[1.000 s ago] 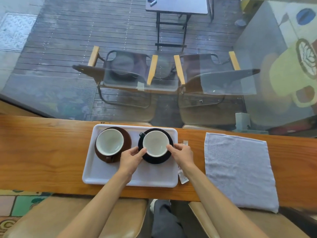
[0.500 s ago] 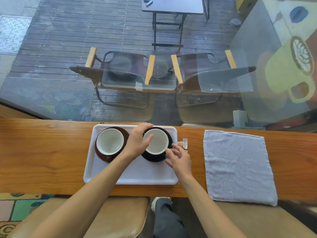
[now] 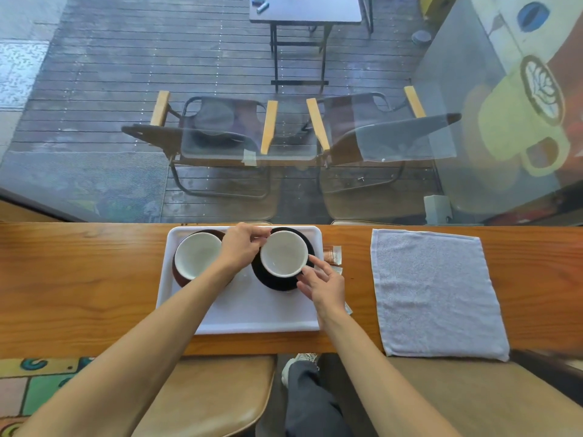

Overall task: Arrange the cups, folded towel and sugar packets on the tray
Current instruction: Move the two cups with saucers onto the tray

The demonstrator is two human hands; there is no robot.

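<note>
A white tray lies on the wooden counter. On its far left stands a white cup on a brown saucer. To the right a second white cup sits on a black saucer. My left hand pinches the far left rim of this second cup. My right hand touches the saucer's right edge with spread fingers. Sugar packets lie on the counter just right of the tray, partly hidden by my right hand. A grey towel lies flat and unfolded further right.
The wooden counter runs left to right against a glass window. Beyond the glass are two chairs and a small table. Cushioned stools stand below the counter's near edge.
My left hand has moved from the black saucer's near left edge up to the cup's far left rim. My right hand has slid down along the saucer's right edge.
</note>
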